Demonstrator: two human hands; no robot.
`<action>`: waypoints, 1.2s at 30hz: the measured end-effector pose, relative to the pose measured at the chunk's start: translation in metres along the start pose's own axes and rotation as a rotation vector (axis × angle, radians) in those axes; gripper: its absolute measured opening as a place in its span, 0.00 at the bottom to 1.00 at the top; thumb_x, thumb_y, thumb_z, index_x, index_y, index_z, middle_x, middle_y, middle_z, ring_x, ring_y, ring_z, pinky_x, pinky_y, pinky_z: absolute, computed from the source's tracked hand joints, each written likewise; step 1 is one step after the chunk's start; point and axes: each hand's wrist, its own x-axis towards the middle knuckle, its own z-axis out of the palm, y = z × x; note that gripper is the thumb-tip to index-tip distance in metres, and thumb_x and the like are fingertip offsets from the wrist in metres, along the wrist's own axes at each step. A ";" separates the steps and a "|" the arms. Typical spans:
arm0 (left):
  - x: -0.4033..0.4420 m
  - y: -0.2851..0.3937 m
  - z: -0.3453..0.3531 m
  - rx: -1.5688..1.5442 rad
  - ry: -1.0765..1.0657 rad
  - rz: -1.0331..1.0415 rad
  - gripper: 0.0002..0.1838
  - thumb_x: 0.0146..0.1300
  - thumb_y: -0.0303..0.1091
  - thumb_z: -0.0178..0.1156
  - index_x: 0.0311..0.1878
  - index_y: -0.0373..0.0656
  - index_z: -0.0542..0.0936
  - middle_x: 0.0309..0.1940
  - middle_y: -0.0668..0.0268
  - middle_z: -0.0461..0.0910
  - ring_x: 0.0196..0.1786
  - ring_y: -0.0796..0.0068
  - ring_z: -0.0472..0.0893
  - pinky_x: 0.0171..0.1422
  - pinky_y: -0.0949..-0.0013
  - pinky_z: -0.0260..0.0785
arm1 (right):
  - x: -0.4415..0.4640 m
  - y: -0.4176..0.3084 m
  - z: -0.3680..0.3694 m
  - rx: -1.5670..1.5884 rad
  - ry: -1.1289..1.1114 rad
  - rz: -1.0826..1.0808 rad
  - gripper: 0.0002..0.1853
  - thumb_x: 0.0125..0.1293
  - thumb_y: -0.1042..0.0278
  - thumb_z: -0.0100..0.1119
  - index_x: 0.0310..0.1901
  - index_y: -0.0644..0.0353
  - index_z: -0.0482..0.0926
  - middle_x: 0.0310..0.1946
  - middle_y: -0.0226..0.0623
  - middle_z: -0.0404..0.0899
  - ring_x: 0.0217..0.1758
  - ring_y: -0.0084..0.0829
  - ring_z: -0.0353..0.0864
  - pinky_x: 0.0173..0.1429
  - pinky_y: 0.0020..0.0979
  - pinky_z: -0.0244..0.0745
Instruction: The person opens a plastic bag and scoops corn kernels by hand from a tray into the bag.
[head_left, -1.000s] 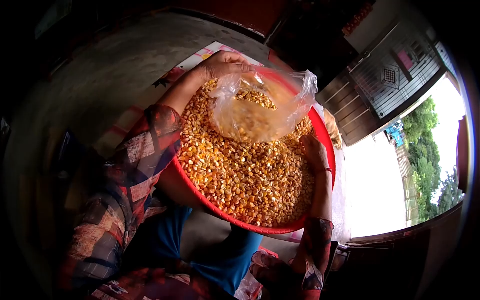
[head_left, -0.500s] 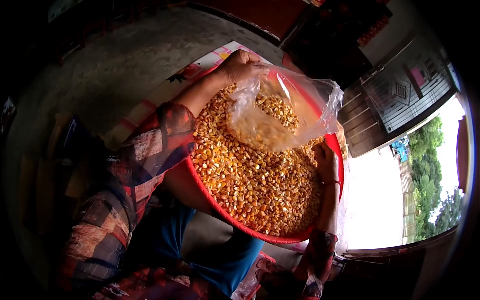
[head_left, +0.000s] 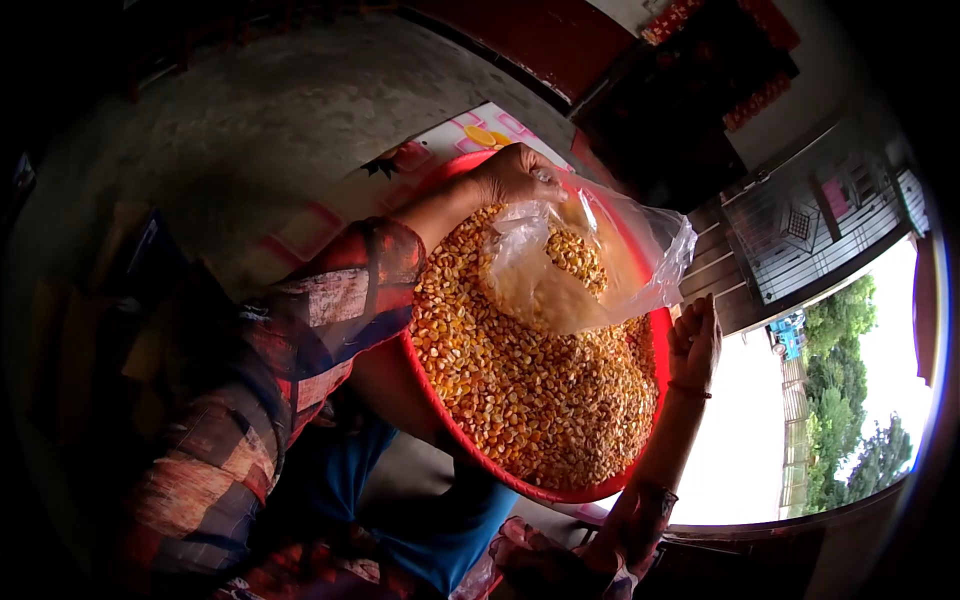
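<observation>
Evidently, the left hand (head_left: 518,176), at the upper centre of the frame, has its fingers pinched on the edge of a clear, crinkled plastic bag (head_left: 545,290). The right hand (head_left: 694,345), right of centre, has its fingers curled inward; whether they hold anything cannot be told. It sits beside the rim of a wide, round red plastic basin (head_left: 572,494). The bag spreads over the upper part of the loose yellow-orange corn kernels (head_left: 540,400) filling the basin mid-frame. Beyond, a pale surface printed with pink squares (head_left: 455,135) shows at upper centre, and a grey metal door (head_left: 800,225) at upper right.
</observation>
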 end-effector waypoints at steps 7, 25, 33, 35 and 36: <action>-0.003 0.005 0.003 0.035 0.033 -0.029 0.09 0.48 0.35 0.65 0.23 0.40 0.80 0.18 0.75 0.77 0.25 0.89 0.71 0.33 0.80 0.65 | -0.011 -0.038 0.141 -0.216 -0.287 -0.264 0.15 0.68 0.60 0.45 0.26 0.58 0.69 0.14 0.19 0.56 0.14 0.11 0.48 0.17 0.16 0.43; 0.001 0.010 -0.001 -0.043 0.096 -0.017 0.08 0.52 0.34 0.62 0.28 0.40 0.82 0.20 0.74 0.79 0.24 0.88 0.71 0.33 0.80 0.64 | 0.014 0.010 0.068 -1.567 -0.124 -0.512 0.06 0.53 0.66 0.56 0.32 0.52 0.81 0.24 0.43 0.79 0.28 0.41 0.79 0.35 0.37 0.73; 0.008 -0.017 -0.009 -0.029 0.340 -0.016 0.13 0.61 0.38 0.54 0.33 0.36 0.79 0.28 0.67 0.79 0.31 0.81 0.76 0.36 0.80 0.68 | 0.035 0.028 0.012 -0.628 0.067 -0.431 0.08 0.61 0.66 0.54 0.36 0.57 0.81 0.19 0.21 0.72 0.19 0.12 0.62 0.23 0.19 0.58; 0.002 -0.022 -0.015 0.371 0.222 -0.086 0.13 0.51 0.42 0.60 0.31 0.41 0.80 0.21 0.62 0.77 0.26 0.77 0.76 0.34 0.72 0.68 | 0.049 0.044 -0.023 -0.721 0.210 -0.342 0.09 0.61 0.66 0.53 0.35 0.60 0.80 0.20 0.26 0.74 0.19 0.15 0.64 0.24 0.22 0.59; 0.001 -0.028 -0.011 0.474 0.233 -0.045 0.12 0.50 0.42 0.60 0.30 0.41 0.80 0.22 0.60 0.77 0.26 0.74 0.77 0.34 0.70 0.68 | 0.062 0.055 -0.055 -1.379 0.069 -0.669 0.09 0.59 0.66 0.53 0.35 0.62 0.79 0.21 0.33 0.76 0.20 0.21 0.69 0.26 0.27 0.63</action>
